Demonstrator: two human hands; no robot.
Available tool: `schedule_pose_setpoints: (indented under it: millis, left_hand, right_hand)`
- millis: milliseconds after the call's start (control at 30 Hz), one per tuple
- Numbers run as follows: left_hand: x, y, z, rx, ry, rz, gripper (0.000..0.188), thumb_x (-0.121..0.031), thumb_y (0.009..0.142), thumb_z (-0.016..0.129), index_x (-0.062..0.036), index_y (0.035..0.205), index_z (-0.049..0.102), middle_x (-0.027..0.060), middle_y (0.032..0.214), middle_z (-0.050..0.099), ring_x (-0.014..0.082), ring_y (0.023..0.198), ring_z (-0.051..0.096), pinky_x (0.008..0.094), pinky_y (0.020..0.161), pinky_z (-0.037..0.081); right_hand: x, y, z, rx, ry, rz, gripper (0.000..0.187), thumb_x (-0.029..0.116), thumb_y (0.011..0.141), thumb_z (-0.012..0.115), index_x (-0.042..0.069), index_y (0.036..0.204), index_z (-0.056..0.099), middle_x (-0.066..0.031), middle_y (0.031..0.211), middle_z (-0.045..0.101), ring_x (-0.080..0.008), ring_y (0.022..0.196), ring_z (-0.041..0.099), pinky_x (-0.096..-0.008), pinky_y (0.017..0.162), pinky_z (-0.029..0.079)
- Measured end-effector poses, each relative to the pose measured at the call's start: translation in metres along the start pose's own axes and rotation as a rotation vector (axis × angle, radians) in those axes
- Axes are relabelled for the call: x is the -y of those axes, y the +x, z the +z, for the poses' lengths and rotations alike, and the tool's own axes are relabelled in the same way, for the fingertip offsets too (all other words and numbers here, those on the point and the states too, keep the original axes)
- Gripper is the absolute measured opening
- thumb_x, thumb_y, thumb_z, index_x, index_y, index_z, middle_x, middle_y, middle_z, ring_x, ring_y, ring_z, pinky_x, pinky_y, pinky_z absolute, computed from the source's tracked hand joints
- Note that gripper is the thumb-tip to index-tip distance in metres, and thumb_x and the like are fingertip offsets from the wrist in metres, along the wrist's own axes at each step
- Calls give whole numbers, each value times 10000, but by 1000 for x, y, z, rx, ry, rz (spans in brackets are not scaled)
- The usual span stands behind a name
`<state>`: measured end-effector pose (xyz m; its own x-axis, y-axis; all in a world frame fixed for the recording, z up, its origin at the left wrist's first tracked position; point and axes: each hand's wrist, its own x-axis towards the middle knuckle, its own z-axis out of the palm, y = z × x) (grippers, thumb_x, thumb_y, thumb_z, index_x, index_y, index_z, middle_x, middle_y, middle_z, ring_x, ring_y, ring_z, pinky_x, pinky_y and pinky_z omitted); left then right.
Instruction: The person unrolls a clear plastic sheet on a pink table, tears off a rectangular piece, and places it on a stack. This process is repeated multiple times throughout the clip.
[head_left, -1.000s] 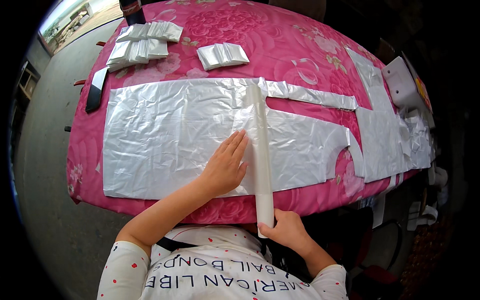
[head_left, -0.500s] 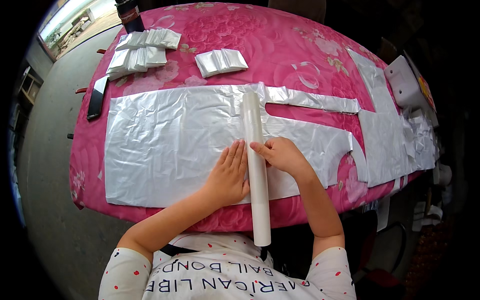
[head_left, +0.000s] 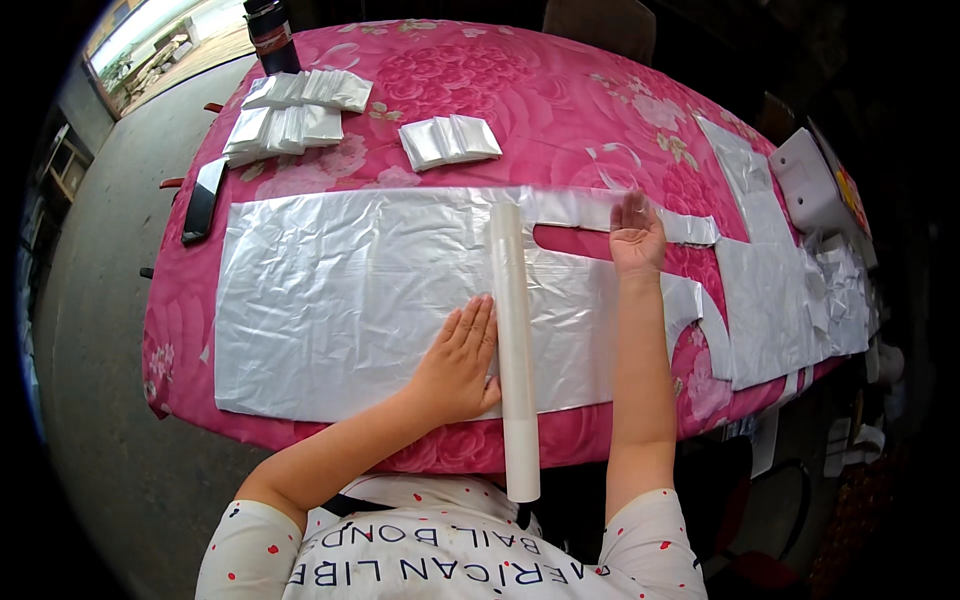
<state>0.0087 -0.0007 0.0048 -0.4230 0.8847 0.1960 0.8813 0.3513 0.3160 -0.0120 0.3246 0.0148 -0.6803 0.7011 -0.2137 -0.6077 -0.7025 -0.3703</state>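
Note:
A shiny white plastic apron (head_left: 330, 290) lies spread across the table, with straps and curved cut-outs at its right end. Across its middle rests a long pale roll (head_left: 516, 390), whose near end overhangs the table edge. My left hand (head_left: 462, 362) presses flat on the apron, fingers together and stretched out, beside the left side of the roll. My right hand (head_left: 637, 235) is palm up over the apron's far strap (head_left: 570, 208), right of the roll. Its fingers are stretched out and a little blurred, and nothing shows in them.
Folded plastic packets (head_left: 285, 128) are stacked at the far left, with a smaller stack (head_left: 450, 141) nearer the middle. A phone (head_left: 204, 202) and a dark bottle (head_left: 270, 38) stand along the left side. More plastic sheeting (head_left: 765, 300) and a white container (head_left: 803, 180) are at the right.
My right hand has let go of the roll and moved right and away from me, turning palm up. My left hand and the roll have stayed nearly in place.

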Motion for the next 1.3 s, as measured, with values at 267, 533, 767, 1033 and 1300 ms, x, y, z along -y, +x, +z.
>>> schedule_pose_setpoints:
  millis: [267,533,767,1033,1300]
  left_hand:
    - [0,-1,1,-14,-2,4,746,-365,758,415,156,1281,309,305,1384,256,384,1336,191,452,1097,133]
    - [1,-5,6,-196,-92,35,723,-376,821,443,153,1289,286,328,1377,247,409,1313,240,483,1071,189]
    - [6,2,26,-76,85,60,654,-331,849,366,134,1302,285,293,1406,221,391,1337,194,478,1083,152]
    - [19,7,4,-284,-352,-62,617,-161,810,464,65,1346,259,253,1390,277,372,1324,227,451,1080,182]
    - [70,99,-39,-240,-2152,-714,660,-417,935,319,96,1337,215,201,1314,382,259,1243,364,343,1019,326]
  right_hand:
    - [24,-53,112,279,-297,-271,302,211,962,367,39,1152,527,-96,1189,570,-211,1094,547,-345,948,422]
    - [-249,-187,135,989,-1429,-222,200,169,859,500,-14,803,559,-229,823,581,-407,789,532,-461,726,412]
    - [-340,-242,78,1376,-1904,-245,518,200,841,530,-25,1288,397,-230,1399,279,-361,1339,184,-446,1084,186]
    - [-165,-230,96,1443,-1591,-471,490,234,829,602,21,1250,469,-180,1335,408,-346,1292,308,-428,1035,282]
    - [-30,-178,21,1151,-1895,-556,407,252,851,551,17,1181,520,-151,1271,481,-338,1205,425,-414,989,348]
